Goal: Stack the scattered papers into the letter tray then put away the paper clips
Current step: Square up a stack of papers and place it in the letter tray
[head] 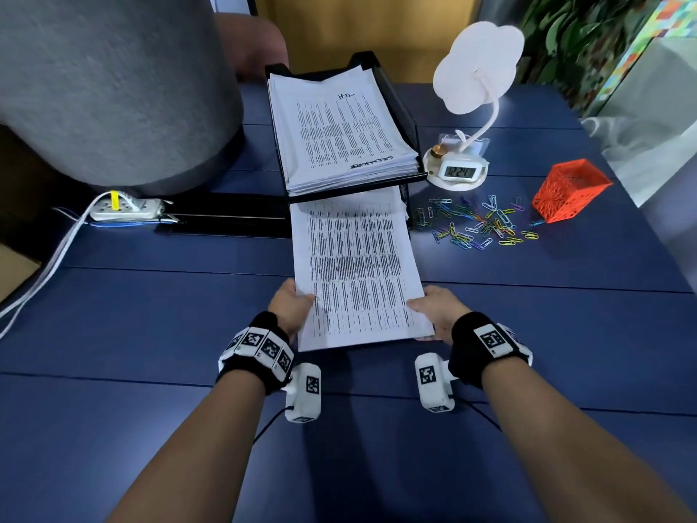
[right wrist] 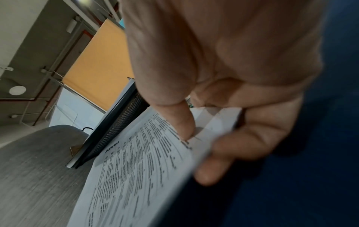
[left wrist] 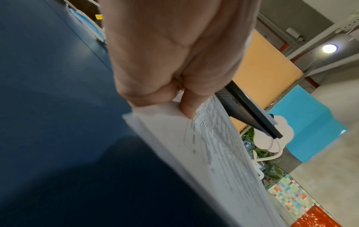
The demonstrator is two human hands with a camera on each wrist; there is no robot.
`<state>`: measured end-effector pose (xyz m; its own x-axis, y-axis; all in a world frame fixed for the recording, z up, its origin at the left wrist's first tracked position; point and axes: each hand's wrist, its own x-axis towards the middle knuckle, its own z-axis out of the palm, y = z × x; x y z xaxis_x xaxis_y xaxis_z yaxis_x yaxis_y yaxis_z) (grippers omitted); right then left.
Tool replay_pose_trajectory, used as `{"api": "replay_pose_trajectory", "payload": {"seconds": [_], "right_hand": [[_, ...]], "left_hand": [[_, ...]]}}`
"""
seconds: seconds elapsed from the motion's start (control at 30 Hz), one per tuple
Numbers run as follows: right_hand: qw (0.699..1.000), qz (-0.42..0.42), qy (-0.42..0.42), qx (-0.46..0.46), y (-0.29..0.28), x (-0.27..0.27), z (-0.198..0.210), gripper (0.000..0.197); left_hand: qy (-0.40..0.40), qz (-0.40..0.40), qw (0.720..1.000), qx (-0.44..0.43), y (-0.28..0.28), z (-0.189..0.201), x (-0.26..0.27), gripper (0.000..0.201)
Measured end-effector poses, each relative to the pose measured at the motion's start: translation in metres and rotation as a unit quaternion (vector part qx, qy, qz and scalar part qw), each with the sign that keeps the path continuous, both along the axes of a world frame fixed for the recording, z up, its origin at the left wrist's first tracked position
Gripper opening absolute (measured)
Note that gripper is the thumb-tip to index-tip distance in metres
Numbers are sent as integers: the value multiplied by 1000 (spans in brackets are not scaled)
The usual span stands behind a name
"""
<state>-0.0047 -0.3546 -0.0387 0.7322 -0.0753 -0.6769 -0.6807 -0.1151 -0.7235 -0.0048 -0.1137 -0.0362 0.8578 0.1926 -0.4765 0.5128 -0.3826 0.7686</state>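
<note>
Left hand [head: 292, 305] and right hand [head: 437, 311] pinch the papers [head: 358, 269] at opposite near edges; light, limp sheaf, best supported both sides entering the tray [head: 396, 92].

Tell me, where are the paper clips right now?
In the head view, the paper clips lie loose on the blue table, right of the letter tray, between the clock and the orange basket.
</note>
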Motion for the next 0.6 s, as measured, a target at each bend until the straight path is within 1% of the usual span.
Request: {"api": "replay_pose_trajectory", "payload": {"seconds": [0.07, 0.1, 0.2, 0.27, 0.33, 0.4, 0.47, 0.53, 0.6], "right_hand": [[999, 32, 22, -13, 1, -4, 0, 10], [999, 31, 15, -19, 1, -4, -1, 9], [1000, -9, -18, -22, 1, 3, -2, 8], [999, -31, -24, 1, 2, 10, 3, 11], [999, -39, -25, 28, 3, 19, 8, 21], [997, -49, -30, 48, 6, 29, 14, 29], [994, -71, -41, 69, 9, 40, 19, 32], [990, -97, -52, 86, 12, 51, 24, 33], [985, -124, -63, 99, 16, 63, 27, 31]], "left_hand": [[-29, -2, 1000, 13, -2, 4, 6, 25], [-39, -5, 999, 18, -4, 6, 9, 24], [-59, 3, 998, 10, -5, 10, 14, 21], [-66, 28, 997, -11, -2, 10, 17, 19], [-77, 44, 996, -20, 2, 11, 20, 21], [-89, 47, 995, -26, 7, 11, 24, 32], [-102, 34, 991, -75, 12, 12, 27, 48], [-107, -6, 988, -115, 19, 9, 29, 73], [-80, -57, 992, -85, 28, 3, 33, 105]]}}
